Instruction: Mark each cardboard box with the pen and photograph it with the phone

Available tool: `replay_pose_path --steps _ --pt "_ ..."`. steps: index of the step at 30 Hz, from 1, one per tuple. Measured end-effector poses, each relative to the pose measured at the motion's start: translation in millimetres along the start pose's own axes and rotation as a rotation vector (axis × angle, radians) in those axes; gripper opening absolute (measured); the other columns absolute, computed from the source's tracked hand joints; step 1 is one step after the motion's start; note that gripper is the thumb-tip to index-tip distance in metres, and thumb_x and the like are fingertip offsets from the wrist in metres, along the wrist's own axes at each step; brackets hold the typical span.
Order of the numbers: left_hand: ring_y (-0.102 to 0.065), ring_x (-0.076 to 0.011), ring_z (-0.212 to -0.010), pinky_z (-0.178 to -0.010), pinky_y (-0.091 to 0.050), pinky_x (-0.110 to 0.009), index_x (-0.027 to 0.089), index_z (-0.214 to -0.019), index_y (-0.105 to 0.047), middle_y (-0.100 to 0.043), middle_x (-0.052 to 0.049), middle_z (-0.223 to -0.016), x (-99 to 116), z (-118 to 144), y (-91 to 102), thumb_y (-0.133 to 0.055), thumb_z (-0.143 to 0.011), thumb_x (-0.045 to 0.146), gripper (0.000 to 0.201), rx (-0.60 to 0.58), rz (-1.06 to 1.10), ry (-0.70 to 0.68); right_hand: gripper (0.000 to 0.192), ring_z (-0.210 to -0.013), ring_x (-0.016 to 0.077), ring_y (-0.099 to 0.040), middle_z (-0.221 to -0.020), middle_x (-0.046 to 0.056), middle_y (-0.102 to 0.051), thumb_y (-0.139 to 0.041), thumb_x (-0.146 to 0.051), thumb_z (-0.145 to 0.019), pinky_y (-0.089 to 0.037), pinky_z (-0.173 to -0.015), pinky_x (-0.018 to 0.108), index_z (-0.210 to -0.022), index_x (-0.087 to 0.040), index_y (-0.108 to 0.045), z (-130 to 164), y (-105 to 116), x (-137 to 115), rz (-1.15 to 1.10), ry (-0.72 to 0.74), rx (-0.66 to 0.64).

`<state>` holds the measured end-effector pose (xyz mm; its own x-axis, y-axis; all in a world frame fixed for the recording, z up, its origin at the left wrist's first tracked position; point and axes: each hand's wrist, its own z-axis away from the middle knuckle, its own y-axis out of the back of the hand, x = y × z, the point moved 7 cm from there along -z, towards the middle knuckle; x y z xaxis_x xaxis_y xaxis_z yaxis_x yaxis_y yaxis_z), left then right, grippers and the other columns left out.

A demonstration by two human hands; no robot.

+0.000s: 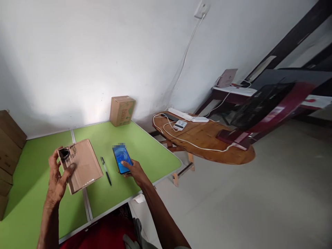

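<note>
A pen (106, 171) lies on the table (155, 157) between the held box (85, 164) and phone (120, 154).

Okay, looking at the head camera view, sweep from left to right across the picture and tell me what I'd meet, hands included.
Brown cardboard boxes → left hand → flat cardboard box that it holds → pen → phone → right hand holding it → oval wooden table.

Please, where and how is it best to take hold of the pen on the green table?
Probably by the middle of the pen, from above, pinched across its narrow width: it is slim and lies on the table. Coming from the side of the phone seems better, because the box looks closer to it.
</note>
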<state>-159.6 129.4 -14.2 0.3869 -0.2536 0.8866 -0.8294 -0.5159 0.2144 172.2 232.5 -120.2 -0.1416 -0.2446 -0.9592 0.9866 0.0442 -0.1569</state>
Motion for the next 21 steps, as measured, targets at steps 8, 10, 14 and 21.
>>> replay_pose_path --steps 8,10,14,21 --pt "-0.058 -0.0444 -0.145 -0.121 -0.049 -0.076 0.033 -0.157 -0.054 -0.057 -0.014 -0.149 -2.7 6.0 -3.0 -0.08 -0.091 0.065 0.078 -0.013 0.027 -0.015 0.035 -0.06 0.0206 -0.069 -0.07 0.003 -0.07 -0.083 -0.051 -0.088 -0.056 -0.051 0.03 -0.084 -0.02 -0.068 -6.5 21.6 31.9 0.387 -0.065 0.065" --pt "-0.058 -0.0469 -0.145 -0.12 -0.048 -0.08 0.032 -0.159 -0.053 -0.055 -0.016 -0.152 -5.6 7.7 -5.1 -0.079 -0.088 0.071 0.085 -0.021 0.04 0.029 0.038 -0.065 0.023 -0.07 -0.067 0.003 -0.067 -0.08 -0.05 -0.09 -0.051 -0.053 0.029 -0.072 -0.023 -0.061 -9.1 29.0 28.7 0.546 -0.044 0.12" --pt "-0.055 -0.0495 -0.148 -0.119 -0.047 -0.085 0.032 -0.161 -0.05 -0.052 -0.018 -0.156 -4.2 12.2 -7.9 -0.078 -0.084 0.078 0.094 -0.019 0.031 0.072 0.036 -0.092 0.0315 -0.076 -0.079 0.01 -0.074 -0.076 -0.044 -0.093 -0.05 -0.071 0.032 -0.069 -0.024 -0.06 -7.9 37.9 21.6 0.81 -0.01 0.203" --pt "-0.053 -0.0505 -0.154 -0.127 -0.038 -0.086 0.032 -0.162 -0.052 -0.052 -0.019 -0.163 -0.7 24.1 -5.1 -0.078 -0.081 0.085 0.101 -0.052 0.037 0.103 0.025 -0.119 0.0406 -0.075 -0.112 0.024 -0.08 -0.072 -0.043 -0.097 -0.057 -0.091 0.044 -0.088 -0.02 -0.074 2.4 14.1 -4.8 0.95 0.108 0.22"
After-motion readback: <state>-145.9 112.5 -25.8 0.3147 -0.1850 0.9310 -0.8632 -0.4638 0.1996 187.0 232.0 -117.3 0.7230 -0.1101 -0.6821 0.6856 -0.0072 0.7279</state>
